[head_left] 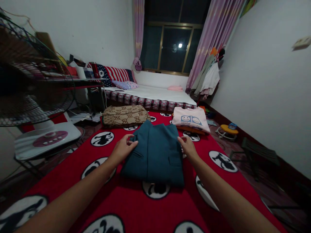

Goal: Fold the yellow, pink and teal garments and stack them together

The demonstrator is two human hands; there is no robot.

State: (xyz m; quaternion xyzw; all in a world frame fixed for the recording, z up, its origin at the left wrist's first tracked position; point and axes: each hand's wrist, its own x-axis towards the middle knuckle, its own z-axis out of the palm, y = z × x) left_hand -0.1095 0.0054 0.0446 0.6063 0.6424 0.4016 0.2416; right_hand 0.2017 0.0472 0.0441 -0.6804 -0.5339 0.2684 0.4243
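A folded teal jacket (157, 155) lies on a red blanket (155, 210) in front of me, its pocket flaps facing up. My left hand (123, 147) is at the jacket's left edge, thumb on top and fingers curled, pinching the cloth. On the opposite edge, my right hand (188, 148) has its thumb and fingertips closed on the fabric. Just beyond the jacket to the left sits a folded brown patterned cloth (126, 115). A folded pale pink shirt (190, 118) with a printed front rests at the far right, on top of an orange-brown garment.
A fan (31, 84) stands on the left, by a cluttered desk (85, 82). A second bed (153, 92) is under the window. Clothes (210, 79) hang by the curtain. On the right floor are a yellow stool (227, 129) and a dark folding stool (259, 152).
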